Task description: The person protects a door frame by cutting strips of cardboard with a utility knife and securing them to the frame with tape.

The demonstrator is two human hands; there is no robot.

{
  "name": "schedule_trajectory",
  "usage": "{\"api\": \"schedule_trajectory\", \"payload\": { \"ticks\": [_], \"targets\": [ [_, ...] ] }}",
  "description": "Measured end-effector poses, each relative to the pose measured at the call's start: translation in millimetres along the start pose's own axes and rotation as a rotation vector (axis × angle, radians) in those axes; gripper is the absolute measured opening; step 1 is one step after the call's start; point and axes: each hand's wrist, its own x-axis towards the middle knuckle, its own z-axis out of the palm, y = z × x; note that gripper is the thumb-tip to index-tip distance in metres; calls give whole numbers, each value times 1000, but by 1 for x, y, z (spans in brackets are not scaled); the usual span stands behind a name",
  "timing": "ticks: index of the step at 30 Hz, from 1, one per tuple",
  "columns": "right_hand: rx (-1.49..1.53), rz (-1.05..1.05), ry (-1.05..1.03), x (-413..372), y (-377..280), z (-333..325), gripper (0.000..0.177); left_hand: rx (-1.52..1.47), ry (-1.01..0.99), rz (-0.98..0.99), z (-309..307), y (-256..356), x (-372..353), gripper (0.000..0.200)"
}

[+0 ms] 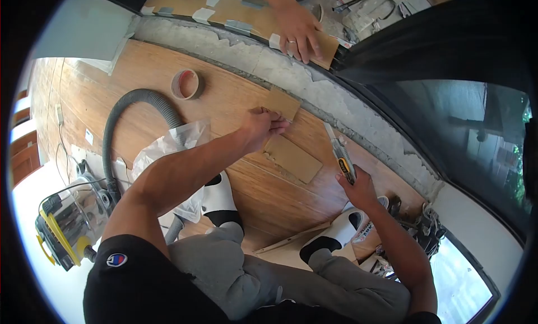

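Note:
My left hand [265, 126] is closed, its fingertips pinched at the edge of a brown cardboard piece [284, 104] on the wooden floor; whether they grip it is hard to make out. Just below that hand lies a second cardboard piece [297, 159]. On the right, my right hand [358, 185] is wrapped round a yellow and black utility knife [343, 162], whose blade points up and away. Beyond the concrete strip, another person's hand [300, 35] lies flat on a long cardboard strip [238, 15] patched with tape.
A tape roll [187, 84] sits at the upper left. A grey vacuum hose [131, 97] curves to a yellow and black vacuum [70, 220]. Clear plastic [188, 134] lies beside my left knee. A rough concrete strip [280, 72] runs diagonally, with dark cloth [426, 41] hanging beyond it.

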Motion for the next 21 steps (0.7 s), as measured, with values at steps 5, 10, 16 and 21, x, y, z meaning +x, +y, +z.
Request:
{"api": "schedule_trajectory", "payload": {
  "ticks": [5,10,16,21],
  "targets": [
    [30,1,-5,3,-7,-3,49,134,69,-5,-2,8,8,16],
    [22,44,-19,0,-7,-6,49,236,93,-40,-7,13,-3,23],
    [-8,47,-37,2,-9,-7,48,235,97,-19,-15,11,-10,24],
    [-15,39,-30,1,-1,-5,48,274,134,-43,-22,3,-6,27]
  ]
}}
